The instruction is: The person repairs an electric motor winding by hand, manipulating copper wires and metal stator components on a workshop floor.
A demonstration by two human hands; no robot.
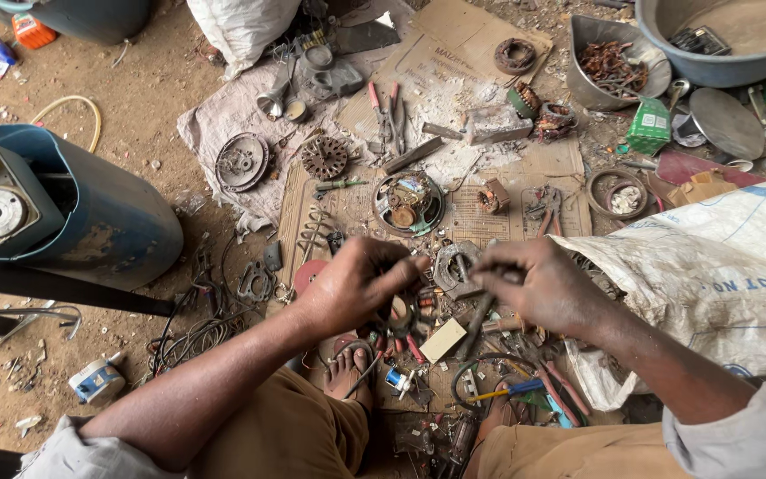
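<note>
I sit on dirt ground over a spread of metal parts. My left hand (356, 282) is closed around a small dark part, fingers pinched toward the middle. My right hand (538, 284) is closed on a thin dark rod-like tool (479, 315) that slants down toward my foot. The two hands nearly meet above a grey metal ring plate (454, 268). What the left hand holds is too small and hidden to name. Below the hands lie a small tan block (442, 341), pliers with red handles (560, 390) and my bare foot (347, 371).
A blue barrel-like housing (90, 213) lies at left. Flattened cardboard (454, 80) carries pliers, gears and a round tin of bits (408, 202). A white woven sack (711, 275) is at right. Metal basins (720, 44) with scrap stand at the far right. Tangled wires (206, 328) lie left of my knee.
</note>
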